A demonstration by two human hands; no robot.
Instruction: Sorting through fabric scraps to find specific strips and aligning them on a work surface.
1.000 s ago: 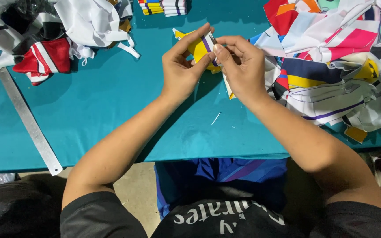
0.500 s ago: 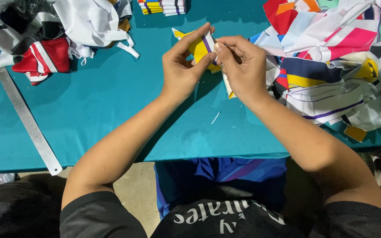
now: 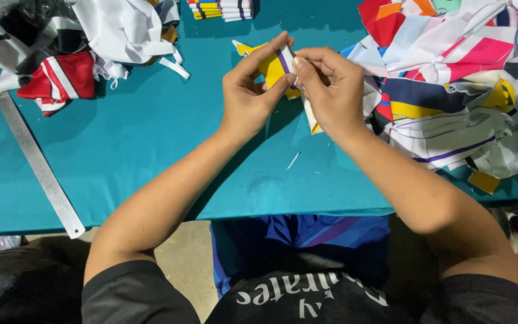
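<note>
Left edge: metal ruler [image 3: 37,162] lies diagonally along the desk [image 3: 139,156], one end hanging past the near edge. Behind it, a heap of white, black and red cloth [image 3: 73,48] sits at the far left corner.

Far edge, centre: small stack of folded striped pieces [image 3: 220,8], well apart from the hands.

Centre: left hand [image 3: 248,96] and right hand [image 3: 329,90] meet above the desk, both pinching one small yellow, white and purple fabric piece [image 3: 276,65]. Left fingers [image 3: 265,51] closed on its upper edge and near side; right fingers [image 3: 304,69] closed on its right side, thumb and index tip pressed to the white strip. Piece is lifted off the desk, between the hands, its yellow tip poking out left of the left fingers.

Change versus half a second and a second ago: next to nothing. Same grip, same spot, only the right fingertips look slightly reworked on the strip. Read: fine fingertip work on the piece is ongoing, no set-down or pick-up yet.

On the desk just nearer than the hands: a short white thread scrap [image 3: 294,159].

Right: large pile of multicoloured fabric cut-offs [image 3: 451,78], touching the right hand's far side. Below the desk edge, blue and purple cloth [image 3: 307,234] in the lap.
</note>
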